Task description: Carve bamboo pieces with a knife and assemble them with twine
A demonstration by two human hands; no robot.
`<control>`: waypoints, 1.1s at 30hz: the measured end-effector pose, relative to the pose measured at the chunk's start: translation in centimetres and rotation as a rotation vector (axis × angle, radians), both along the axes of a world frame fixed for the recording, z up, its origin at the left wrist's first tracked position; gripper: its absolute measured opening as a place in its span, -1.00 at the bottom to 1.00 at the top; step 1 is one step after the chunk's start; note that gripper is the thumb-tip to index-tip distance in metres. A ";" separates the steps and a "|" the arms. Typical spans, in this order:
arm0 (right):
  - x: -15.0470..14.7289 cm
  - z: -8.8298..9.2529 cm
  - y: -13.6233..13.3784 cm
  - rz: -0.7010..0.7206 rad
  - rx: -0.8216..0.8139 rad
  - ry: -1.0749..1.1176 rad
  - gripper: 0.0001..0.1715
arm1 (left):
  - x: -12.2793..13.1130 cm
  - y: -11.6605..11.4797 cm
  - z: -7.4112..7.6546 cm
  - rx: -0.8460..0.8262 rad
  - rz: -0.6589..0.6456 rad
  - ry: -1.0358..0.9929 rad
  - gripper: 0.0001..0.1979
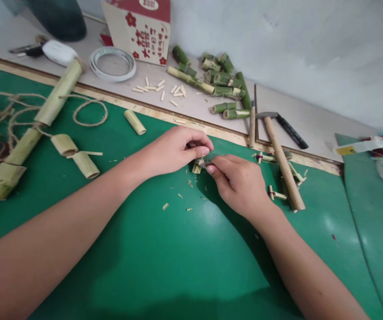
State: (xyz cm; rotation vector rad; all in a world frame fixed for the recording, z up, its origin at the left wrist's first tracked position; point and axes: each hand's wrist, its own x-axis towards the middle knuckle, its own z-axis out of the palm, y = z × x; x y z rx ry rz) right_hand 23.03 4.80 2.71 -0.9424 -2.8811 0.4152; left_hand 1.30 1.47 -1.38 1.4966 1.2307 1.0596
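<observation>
Bare forearms run in from seven and five o'clock to the left hand [174, 151] and right hand [240, 184]; both show short, plain nails.

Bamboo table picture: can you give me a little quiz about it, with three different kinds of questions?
1. True or false: the left hand and the right hand both pinch the small bamboo piece with their fingers.
2. Where does the hammer lie? A) to the right of the right hand B) to the left of the left hand C) inside the left hand
3. Fill in: the mat under the hands is coloured ___.

Key: 1 true; 2 A; 3 green.
</observation>
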 end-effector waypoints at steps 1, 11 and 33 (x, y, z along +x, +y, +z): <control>-0.1 0.0 0.0 0.007 0.004 -0.012 -0.59 | 0.0 0.0 0.0 0.000 0.003 0.006 -0.83; -1.1 0.5 -0.4 0.043 0.000 -0.204 -0.63 | 0.0 0.0 0.0 0.002 0.012 0.017 -0.84; -0.3 1.3 -0.3 0.015 -0.132 -0.180 -0.59 | -0.1 -0.1 0.2 -0.029 0.018 0.043 -0.77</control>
